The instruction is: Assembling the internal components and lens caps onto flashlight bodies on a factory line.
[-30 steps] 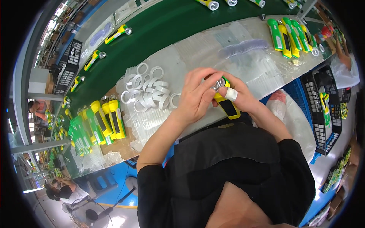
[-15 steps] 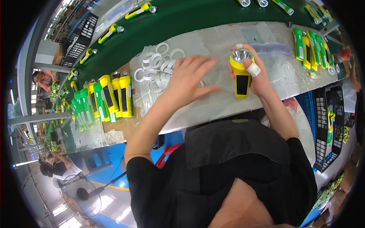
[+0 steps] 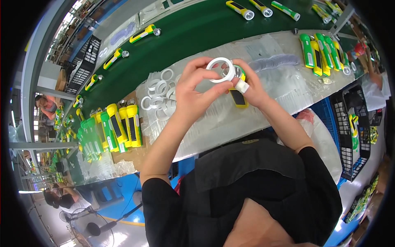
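Observation:
My left hand (image 3: 193, 88) pinches a white plastic ring (image 3: 231, 70) between thumb and fingers, close to the head of a flashlight. That yellow flashlight (image 3: 239, 99) with a dark panel is held in my right hand (image 3: 254, 85), which has white tape round its thumb. The ring and my fingers hide part of the flashlight's reflector; whether the ring touches it I cannot tell. Left of my left hand lies a loose pile of white rings (image 3: 161, 88) on the plastic-covered table (image 3: 197, 138).
Yellow and green flashlights (image 3: 117, 125) lie in a row at the left, and another group (image 3: 323, 53) at the right. A green conveyor belt (image 3: 185, 39) with scattered flashlights runs along the far side. Black crates (image 3: 349, 136) stand at the right. Other people are further off.
My left hand, which held no ring before, now has a white ring and has come up to the flashlight. My right hand has brought the flashlight leftward, its head now partly covered.

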### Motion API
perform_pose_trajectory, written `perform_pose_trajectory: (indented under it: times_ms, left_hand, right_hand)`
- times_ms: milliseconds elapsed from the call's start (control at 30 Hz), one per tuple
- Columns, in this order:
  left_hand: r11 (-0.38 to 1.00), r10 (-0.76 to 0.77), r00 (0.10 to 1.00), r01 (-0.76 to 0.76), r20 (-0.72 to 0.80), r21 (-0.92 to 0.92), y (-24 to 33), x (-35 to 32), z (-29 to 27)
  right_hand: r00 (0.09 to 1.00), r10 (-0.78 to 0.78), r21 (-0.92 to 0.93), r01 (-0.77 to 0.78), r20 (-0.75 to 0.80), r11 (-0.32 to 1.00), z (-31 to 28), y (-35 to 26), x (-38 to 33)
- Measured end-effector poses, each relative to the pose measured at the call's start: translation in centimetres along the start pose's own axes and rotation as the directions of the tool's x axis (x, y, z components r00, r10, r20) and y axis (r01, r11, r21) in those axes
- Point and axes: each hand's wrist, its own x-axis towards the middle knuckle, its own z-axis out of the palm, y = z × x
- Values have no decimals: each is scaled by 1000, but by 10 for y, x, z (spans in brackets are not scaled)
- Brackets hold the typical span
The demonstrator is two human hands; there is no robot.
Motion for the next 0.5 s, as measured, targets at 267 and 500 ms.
perform_pose_trajectory:
  times_ms: [267, 500]
  left_hand:
    - [906, 30, 993, -76, 115, 416, 4, 7, 4]
    - [895, 49, 978, -132, 200, 427, 14, 14, 6]
  right_hand:
    - [990, -76, -49, 82, 116, 995, -13, 9, 0]
    - [945, -287, -371, 326, 159, 870, -29, -40, 1]
